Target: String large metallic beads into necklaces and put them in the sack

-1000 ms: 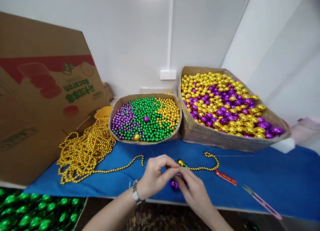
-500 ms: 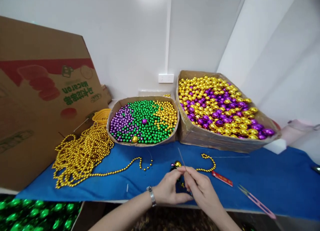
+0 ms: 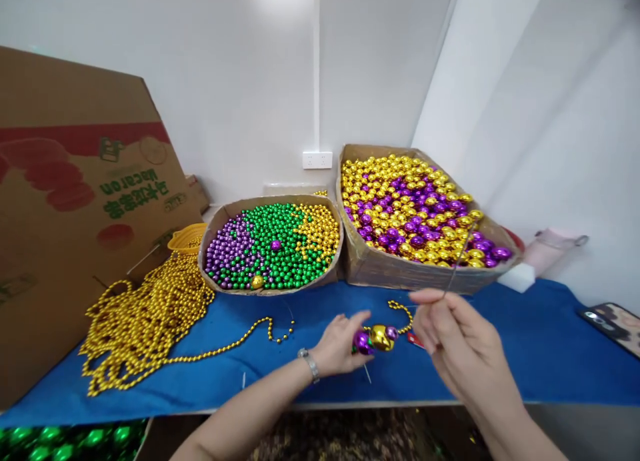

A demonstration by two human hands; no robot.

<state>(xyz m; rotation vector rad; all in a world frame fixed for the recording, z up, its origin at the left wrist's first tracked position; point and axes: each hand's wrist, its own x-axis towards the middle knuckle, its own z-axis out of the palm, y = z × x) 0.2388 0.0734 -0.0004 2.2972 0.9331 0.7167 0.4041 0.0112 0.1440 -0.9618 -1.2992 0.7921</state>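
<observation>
My left hand pinches a short cluster of large beads, purple and gold, just above the blue table cover. A thin gold bead strand runs from the cluster toward the right. My right hand is raised to the right of the cluster, fingers pinched on a thin wire or needle that slants up over the large box. A second gold strand trails left to a big heap of gold bead strings.
A small cardboard tray holds purple, green and gold small beads. A larger box holds big gold and purple balls. A printed carton leans at left. A phone lies at far right. Green balls sit below the table.
My right hand has pulled up and to the right, drawing the wire out. The bead cluster now shows in my left hand. The view has shifted right; scissors left the frame.
</observation>
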